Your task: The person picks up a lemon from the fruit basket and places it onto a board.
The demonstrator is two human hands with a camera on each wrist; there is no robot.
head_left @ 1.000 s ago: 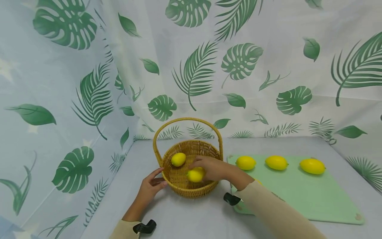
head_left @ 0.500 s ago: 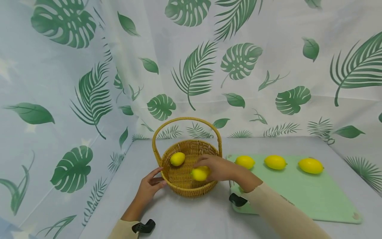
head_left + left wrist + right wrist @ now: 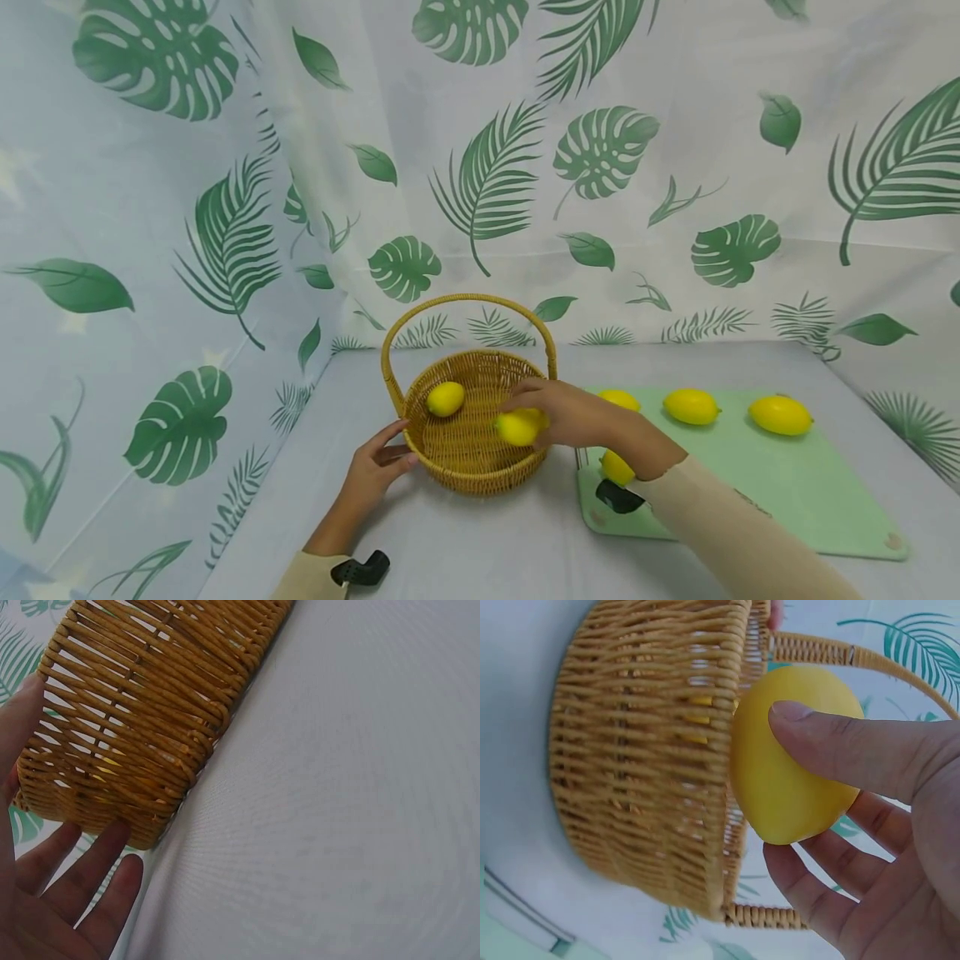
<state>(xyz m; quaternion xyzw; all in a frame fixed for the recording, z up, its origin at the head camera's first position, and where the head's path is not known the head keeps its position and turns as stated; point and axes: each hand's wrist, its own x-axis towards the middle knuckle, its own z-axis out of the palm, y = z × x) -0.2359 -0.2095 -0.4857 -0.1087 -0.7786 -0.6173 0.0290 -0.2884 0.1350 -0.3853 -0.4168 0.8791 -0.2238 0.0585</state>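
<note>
Beside the basket (image 3: pixel 480 483), the right arm (image 3: pixel 648 446) partly hides two lemons (image 3: pixel 615 469).

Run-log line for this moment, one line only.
left hand: touches basket, left side | right hand: holds lemon over basket | basket contents: one lemon visible | green board: four lemons visible

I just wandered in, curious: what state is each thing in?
Basket: standing upright.
Inside lemon: lying in the basket.
Held lemon: pinched, at the basket's opening.
Right grip: holding that lemon.
Left grip: touching the basket's side.
Board: lying flat.
Other lemons: four on the board, two partly hidden.
Leafy curtain: hanging.
</note>
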